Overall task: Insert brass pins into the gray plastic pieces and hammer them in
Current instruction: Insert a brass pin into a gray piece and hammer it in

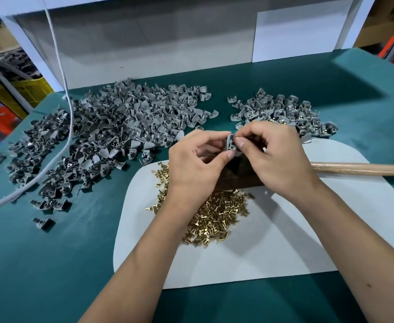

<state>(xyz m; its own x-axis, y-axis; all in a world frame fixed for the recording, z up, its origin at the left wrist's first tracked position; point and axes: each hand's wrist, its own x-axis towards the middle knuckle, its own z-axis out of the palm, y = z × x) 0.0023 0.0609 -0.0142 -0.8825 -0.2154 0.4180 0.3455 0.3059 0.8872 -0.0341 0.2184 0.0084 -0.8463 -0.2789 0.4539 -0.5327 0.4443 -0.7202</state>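
Observation:
My left hand (196,159) pinches a small gray plastic piece (231,143) between thumb and forefinger, above the white mat. My right hand (275,155) meets it from the right, its fingertips pinched at the top of the piece; whatever they hold is too small to see. Loose brass pins (217,215) lie heaped on the white mat (272,248) under my left wrist. A wooden hammer handle (363,170) lies across the mat to the right; its head is hidden behind my hands. A dark block (235,176) sits beneath my hands.
A large heap of gray pieces (112,136) covers the green table (51,264) at the left and centre. A smaller heap with brass showing (284,113) lies behind my right hand. A white cable (60,145) crosses the left heap. White panels stand at the back.

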